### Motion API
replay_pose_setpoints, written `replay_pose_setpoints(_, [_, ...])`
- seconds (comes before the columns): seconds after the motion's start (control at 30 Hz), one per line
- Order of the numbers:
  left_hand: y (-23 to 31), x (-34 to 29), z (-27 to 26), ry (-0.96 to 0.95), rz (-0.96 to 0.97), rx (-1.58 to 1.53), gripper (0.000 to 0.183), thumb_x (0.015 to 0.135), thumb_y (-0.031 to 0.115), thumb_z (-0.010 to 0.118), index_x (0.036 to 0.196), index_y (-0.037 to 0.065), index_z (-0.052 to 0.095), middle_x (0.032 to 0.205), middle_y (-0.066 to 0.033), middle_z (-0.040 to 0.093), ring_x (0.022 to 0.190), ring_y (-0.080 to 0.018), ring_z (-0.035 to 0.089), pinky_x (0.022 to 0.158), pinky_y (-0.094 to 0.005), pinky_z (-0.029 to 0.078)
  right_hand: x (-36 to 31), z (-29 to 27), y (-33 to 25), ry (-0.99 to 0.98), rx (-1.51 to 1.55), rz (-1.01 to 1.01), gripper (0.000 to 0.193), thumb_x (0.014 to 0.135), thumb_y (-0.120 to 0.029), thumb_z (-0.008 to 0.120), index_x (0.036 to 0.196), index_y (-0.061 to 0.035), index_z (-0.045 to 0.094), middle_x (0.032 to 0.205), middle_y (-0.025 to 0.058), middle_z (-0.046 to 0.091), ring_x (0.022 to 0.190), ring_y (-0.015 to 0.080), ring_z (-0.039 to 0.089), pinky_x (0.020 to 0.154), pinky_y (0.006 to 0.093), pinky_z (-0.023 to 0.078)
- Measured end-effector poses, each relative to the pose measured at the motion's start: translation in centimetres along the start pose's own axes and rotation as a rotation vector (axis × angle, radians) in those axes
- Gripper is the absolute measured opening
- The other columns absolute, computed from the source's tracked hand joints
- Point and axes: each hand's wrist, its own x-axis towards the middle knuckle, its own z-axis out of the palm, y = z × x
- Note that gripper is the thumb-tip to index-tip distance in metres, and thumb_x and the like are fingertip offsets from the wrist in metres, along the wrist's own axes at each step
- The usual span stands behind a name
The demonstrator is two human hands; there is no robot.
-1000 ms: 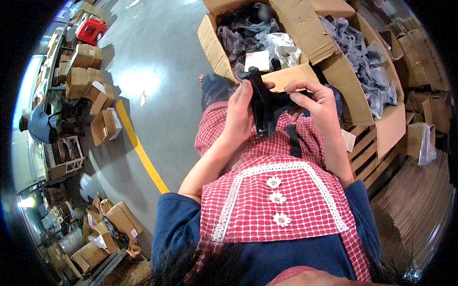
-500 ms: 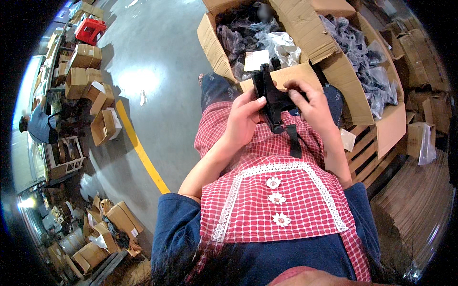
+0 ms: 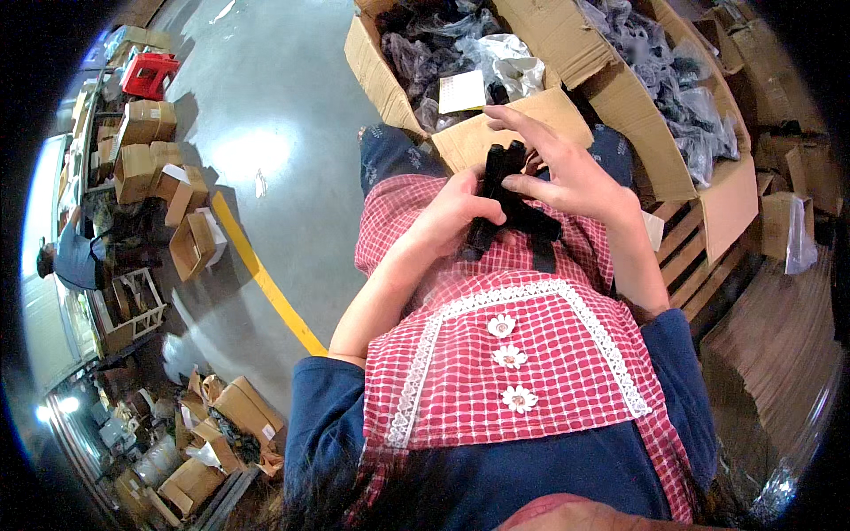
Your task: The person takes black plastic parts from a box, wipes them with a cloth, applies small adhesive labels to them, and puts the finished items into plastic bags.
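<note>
A black, long, jointed part (image 3: 498, 181), perhaps a plastic bracket, is held over my lap; its exact kind is unclear. My left hand (image 3: 450, 214) is closed around its left side, the thumb lying across it. At the part's upper right is my right hand (image 3: 571, 173), its index finger stretched well away from the thumb. The right thumb lies close to the part; whether it touches I cannot tell. Below the part, a flat black strap (image 3: 544, 255) hangs against my red checked apron (image 3: 496, 305).
Ahead stands an open carton (image 3: 365, 53) of plastic-bagged dark parts, with a white paper (image 3: 461, 91) on top. Another filled carton (image 3: 651, 146) is at right, by a wooden pallet (image 3: 686, 243). Boxes (image 3: 133, 166) and a person (image 3: 80, 257) are at far left, past a yellow floor line (image 3: 266, 279).
The black part has turned and tilted in my left hand, so its outline looks shorter. My right hand has lifted and spread its index finger away. The whole view has shifted slightly.
</note>
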Motion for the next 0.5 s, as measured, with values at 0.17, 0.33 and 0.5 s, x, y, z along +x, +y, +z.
replay_pose_setpoints(0.17, [0.0, 0.8, -0.4, -0.051, -0.102, 0.045, 0.045, 0.075, -0.003, 0.063, 0.119, -0.007, 0.058, 0.104, -0.015, 0.07, 0.093, -0.0238, 0.07, 0.084, -0.0347, 0.058, 0.9, -0.3, 2.1, -0.158, -0.044, -0.235, 0.051, 0.075, 0.0, 0.069, 0.125, -0.0057, 0.062, 0.117, 0.0103, 0.067, 0.109, 0.0247, 0.062, 0.091, 0.037, 0.051])
replay_pose_setpoints(0.33, [0.5, 2.1, -3.2, -0.038, -0.09, -0.422, 0.05, 0.097, 0.018, 0.051, 0.138, -0.01, 0.043, 0.125, -0.0241, 0.059, 0.112, -0.0355, 0.062, 0.098, -0.0505, 0.053, 0.6, -1.6, 5.7, -0.12, 0.399, 0.147, 0.035, 0.074, 0.003, 0.068, 0.108, -0.001, 0.065, 0.091, 0.0048, 0.067, 0.082, 0.015, 0.066, 0.074, 0.029, 0.054])
replay_pose_setpoints(0.5, [1.0, 5.8, -8.3, 0.05, 0.061, -0.43, 0.045, 0.1, 0.014, 0.045, 0.133, -0.016, 0.045, 0.13, -0.0279, 0.056, 0.118, -0.038, 0.059, 0.105, -0.0422, 0.05, -1.3, -0.7, 11.7, 0.26, 0.947, 0.554, 0.03, 0.078, 0.003, 0.064, 0.107, -0.0005, 0.063, 0.088, 0.0055, 0.064, 0.069, 0.0135, 0.061, 0.064, 0.0264, 0.052])
